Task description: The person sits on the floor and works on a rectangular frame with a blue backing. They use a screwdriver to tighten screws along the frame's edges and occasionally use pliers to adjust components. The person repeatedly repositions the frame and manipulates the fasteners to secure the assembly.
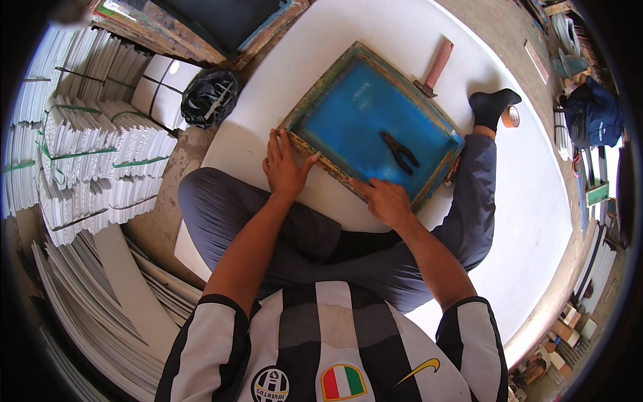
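Observation:
A wooden screen frame point(321, 159) with blue mesh point(355, 107) lies tilted in front of me on a white board. My left hand point(287, 167) rests against its near left corner, fingers and thumb spread along the worn wooden edge. On the near side, further right, my right hand point(385, 201) has its fingers curled at the rim; its palm side is hidden. Black-handled pliers point(400, 153) lie on the mesh, apart from both hands. Beyond the frame's far right side, a hammer point(437, 70) with a wooden handle lies on the board.
The white board point(529, 201) lies beneath my crossed legs. A tape roll point(510, 116) stands beside my socked foot point(492, 107). Bundled white sheets point(100, 147) are stacked at left, near a black plastic bag point(209, 97). Another frame point(201, 27) sits at the far left.

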Demonstrator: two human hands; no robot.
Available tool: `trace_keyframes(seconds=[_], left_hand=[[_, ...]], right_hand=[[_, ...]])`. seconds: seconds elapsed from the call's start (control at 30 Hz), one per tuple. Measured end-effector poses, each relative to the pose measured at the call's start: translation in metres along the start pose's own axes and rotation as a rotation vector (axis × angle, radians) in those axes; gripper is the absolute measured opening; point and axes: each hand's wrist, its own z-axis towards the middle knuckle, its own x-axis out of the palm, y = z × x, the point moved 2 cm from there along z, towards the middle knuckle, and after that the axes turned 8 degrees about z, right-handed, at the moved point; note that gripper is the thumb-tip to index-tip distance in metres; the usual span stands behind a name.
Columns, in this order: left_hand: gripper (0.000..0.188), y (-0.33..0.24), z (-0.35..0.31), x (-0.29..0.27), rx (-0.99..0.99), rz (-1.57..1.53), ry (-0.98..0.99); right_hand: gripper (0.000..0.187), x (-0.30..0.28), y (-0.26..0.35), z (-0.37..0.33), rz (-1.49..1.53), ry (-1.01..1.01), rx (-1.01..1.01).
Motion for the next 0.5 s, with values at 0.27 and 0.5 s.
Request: trace_keyframes(seconds=[0.27, 0.5], left_hand=[[0.105, -0.001, -0.001, 0.001, 0.009, 0.023, -0.021], [0.106, -0.002, 0.000, -0.002, 0.006, -0.002, -0.012]], right_hand=[[0.065, 0.006, 0.000, -0.001, -0.027, -0.008, -0.013], [0.066, 0.014, -0.006, -0.001, -0.053, -0.059, -0.056]])
